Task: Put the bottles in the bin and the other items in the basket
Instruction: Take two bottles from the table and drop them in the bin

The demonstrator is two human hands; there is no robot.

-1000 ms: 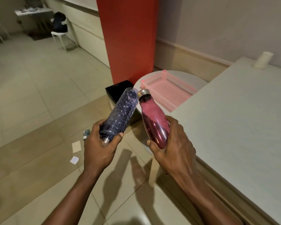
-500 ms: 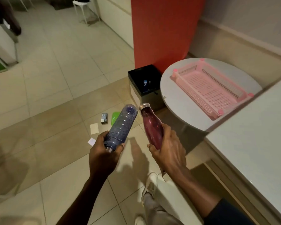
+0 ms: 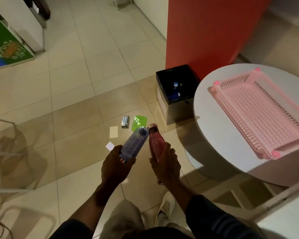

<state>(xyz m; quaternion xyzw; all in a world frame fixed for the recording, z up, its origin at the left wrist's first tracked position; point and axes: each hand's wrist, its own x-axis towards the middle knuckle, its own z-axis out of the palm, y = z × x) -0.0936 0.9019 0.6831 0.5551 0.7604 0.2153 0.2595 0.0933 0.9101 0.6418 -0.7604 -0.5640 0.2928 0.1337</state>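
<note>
My left hand (image 3: 115, 165) grips the cap end of a clear ribbed plastic bottle (image 3: 135, 143), its base pointing away from me. My right hand (image 3: 166, 163) holds a dark red metal bottle (image 3: 155, 142) by its lower body, silver neck up. Both bottles hang over the floor, short of the black bin (image 3: 177, 89), which stands by the red pillar and has a blue-capped bottle (image 3: 175, 91) inside. An empty pink basket (image 3: 261, 111) lies on the round white table (image 3: 212, 128) to the right. On the tiles lie a green pouch (image 3: 138, 122), a small box (image 3: 125, 121) and two paper slips (image 3: 113, 131).
The red pillar (image 3: 205, 31) rises behind the bin. A green and blue cabinet (image 3: 5, 44) stands far left. White chair frames (image 3: 16, 169) sit at the lower left. A white counter edge (image 3: 283, 219) runs at the lower right. My shoe (image 3: 166, 209) is on the floor below my hands.
The view has tilted down and closed in toward the bin. Both hands still hold their bottles, now lower and over the floor items. The bin's inside has come into sight.
</note>
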